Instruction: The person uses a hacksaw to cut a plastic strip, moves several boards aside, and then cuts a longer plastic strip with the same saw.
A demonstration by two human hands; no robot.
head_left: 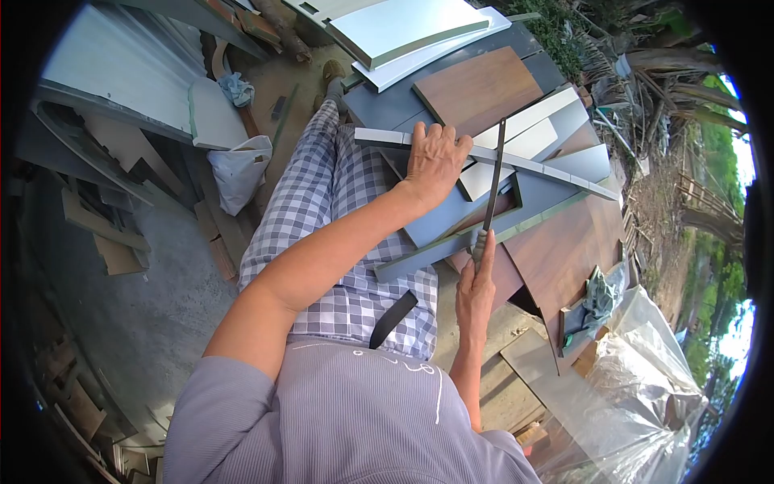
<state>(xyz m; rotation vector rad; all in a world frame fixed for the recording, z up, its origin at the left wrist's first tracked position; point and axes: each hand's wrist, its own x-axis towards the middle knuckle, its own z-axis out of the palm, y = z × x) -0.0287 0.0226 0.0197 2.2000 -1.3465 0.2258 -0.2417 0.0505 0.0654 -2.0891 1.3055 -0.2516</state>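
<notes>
My left hand [435,165] is closed over a long, narrow pale strip of board [556,173] with evenly spaced marks along it. The strip lies across a pile of boards, its near end over my knee. In my right hand [476,290] is the wrapped handle of a tool with a long, thin dark blade [497,173], seen nearly edge-on. The blade points away from me and crosses over the strip, right of my left hand. Beneath them are a blue-grey board [439,254], white pieces [528,121] and a brown wood-grain panel [484,89].
White boards [403,28] are stacked at the far end of the pile. A larger brown panel [568,246] lies to the right, near clear plastic sheeting [653,363]. On the left are a white bag [242,171] and leaning board offcuts [105,222]. A black strap [393,319] hangs at my lap.
</notes>
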